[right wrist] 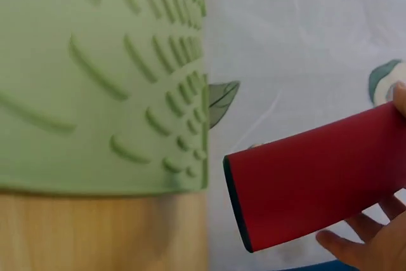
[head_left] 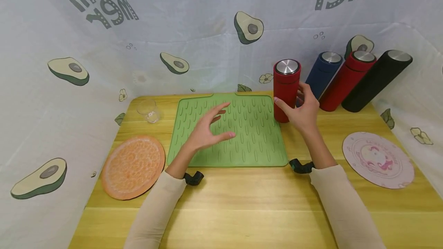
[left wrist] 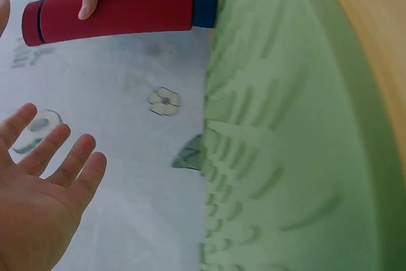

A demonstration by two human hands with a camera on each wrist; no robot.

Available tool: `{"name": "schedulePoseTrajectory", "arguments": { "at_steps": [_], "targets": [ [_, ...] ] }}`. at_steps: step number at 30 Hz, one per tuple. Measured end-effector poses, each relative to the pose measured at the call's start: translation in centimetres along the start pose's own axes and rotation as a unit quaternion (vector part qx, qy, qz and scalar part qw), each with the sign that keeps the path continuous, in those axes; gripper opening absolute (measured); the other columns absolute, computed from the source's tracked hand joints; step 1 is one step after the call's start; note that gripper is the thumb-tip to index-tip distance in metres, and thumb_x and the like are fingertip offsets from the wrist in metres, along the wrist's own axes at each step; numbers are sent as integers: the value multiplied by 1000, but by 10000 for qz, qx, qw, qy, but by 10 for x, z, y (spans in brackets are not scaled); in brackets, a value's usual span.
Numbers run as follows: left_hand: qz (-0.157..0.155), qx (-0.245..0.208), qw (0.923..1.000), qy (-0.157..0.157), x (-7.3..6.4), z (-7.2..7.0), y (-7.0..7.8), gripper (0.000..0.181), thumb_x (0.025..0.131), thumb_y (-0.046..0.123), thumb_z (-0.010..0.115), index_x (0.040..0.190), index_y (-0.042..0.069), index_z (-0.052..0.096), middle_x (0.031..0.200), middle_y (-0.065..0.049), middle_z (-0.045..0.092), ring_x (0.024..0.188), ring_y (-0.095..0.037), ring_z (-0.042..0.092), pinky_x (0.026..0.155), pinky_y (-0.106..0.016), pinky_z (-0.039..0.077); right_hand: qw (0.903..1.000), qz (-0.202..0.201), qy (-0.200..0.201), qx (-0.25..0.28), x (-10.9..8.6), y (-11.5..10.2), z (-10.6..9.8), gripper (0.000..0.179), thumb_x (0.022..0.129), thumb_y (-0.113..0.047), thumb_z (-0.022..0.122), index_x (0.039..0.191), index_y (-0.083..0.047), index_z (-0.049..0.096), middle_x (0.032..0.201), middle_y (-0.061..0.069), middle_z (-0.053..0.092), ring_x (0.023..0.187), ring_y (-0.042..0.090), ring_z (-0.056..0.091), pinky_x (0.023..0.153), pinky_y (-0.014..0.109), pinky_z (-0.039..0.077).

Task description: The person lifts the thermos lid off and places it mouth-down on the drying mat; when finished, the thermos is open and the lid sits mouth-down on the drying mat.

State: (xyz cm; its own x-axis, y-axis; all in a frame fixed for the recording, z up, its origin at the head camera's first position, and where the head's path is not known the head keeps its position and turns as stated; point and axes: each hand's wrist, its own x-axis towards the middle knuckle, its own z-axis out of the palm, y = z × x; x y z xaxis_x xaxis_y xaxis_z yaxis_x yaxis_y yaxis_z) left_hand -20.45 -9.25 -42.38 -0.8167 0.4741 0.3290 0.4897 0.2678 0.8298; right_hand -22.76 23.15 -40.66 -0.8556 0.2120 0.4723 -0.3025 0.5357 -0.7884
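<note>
My right hand [head_left: 306, 108] grips a red thermos flask [head_left: 285, 89] with a silver lid, thumb on its near side and fingers behind. The flask is upright over the right edge of a green ridged mat [head_left: 228, 156]. In the right wrist view, a strip of backdrop shows between the flask's dark-rimmed base [right wrist: 238, 204] and the mat's edge. Above the mat's middle hovers my left hand [head_left: 204, 131], fingers spread and holding nothing; its palm [left wrist: 38, 214] shows in the left wrist view.
Behind my right hand stand a blue flask [head_left: 323, 72], another red flask [head_left: 347, 82] and a tall black flask [head_left: 377, 80]. On the left are a clear glass [head_left: 151, 113] and an orange round placemat [head_left: 133, 168]. A pink round placemat [head_left: 378, 160] lies on the right. A patterned cloth backdrop [head_left: 207, 30] surrounds the table.
</note>
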Motion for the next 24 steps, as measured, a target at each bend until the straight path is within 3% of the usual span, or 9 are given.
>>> {"name": "schedulePoseTrajectory", "arguments": {
  "at_steps": [5, 9, 12, 15, 19, 24],
  "targets": [
    [323, 39, 9994, 113, -1, -4, 25, 86, 85, 48, 83, 158, 39, 38, 161, 4, 42, 141, -16, 49, 119, -38, 44, 9983, -259, -474, 209, -15, -27, -6, 72, 82, -19, 88, 146, -28, 56, 134, 3, 67, 115, 14, 63, 100, 21, 52],
    [343, 163, 9991, 208, -3, -8, 44, 89, 83, 32, 88, 157, 39, 39, 160, 7, 43, 140, -14, 50, 118, -33, 44, 9938, -716, -835, 168, -27, -48, -7, 76, 76, -7, 89, 145, -17, 59, 133, 9, 68, 110, -5, 58, 96, 10, 47],
    [385, 174, 9987, 295, -6, -12, 54, 89, 82, 25, 89, 156, 36, 42, 158, 12, 45, 139, -13, 51, 117, -32, 45, 9870, -1085, -1159, 252, -34, -61, -6, 75, 73, 0, 90, 142, -8, 61, 129, 16, 69, 107, -11, 56, 91, 7, 48],
    [535, 171, 9975, 419, -9, -17, 61, 88, 82, 23, 89, 156, 33, 43, 157, 13, 46, 137, -13, 52, 115, -32, 47, 9782, -1412, -1505, 212, -38, -66, -5, 76, 72, -4, 92, 142, -13, 63, 126, 11, 69, 106, -3, 58, 84, 9, 50],
    [763, 309, 9952, 527, -14, -25, 70, 89, 83, 22, 88, 158, 32, 41, 159, 8, 43, 138, -17, 51, 115, -36, 48, 9634, -1735, -2044, 42, -40, -65, -5, 78, 72, -16, 95, 143, -26, 63, 126, 2, 67, 106, 12, 60, 76, 23, 56],
    [1053, 741, 9911, 337, -21, -34, 82, 85, 85, 24, 86, 158, 27, 43, 163, 6, 38, 147, -17, 42, 117, -44, 45, 9397, -2189, -2626, -127, -42, -77, -6, 75, 71, -25, 96, 139, -24, 66, 126, 2, 67, 104, 17, 64, 73, 33, 61]
  ]
}}
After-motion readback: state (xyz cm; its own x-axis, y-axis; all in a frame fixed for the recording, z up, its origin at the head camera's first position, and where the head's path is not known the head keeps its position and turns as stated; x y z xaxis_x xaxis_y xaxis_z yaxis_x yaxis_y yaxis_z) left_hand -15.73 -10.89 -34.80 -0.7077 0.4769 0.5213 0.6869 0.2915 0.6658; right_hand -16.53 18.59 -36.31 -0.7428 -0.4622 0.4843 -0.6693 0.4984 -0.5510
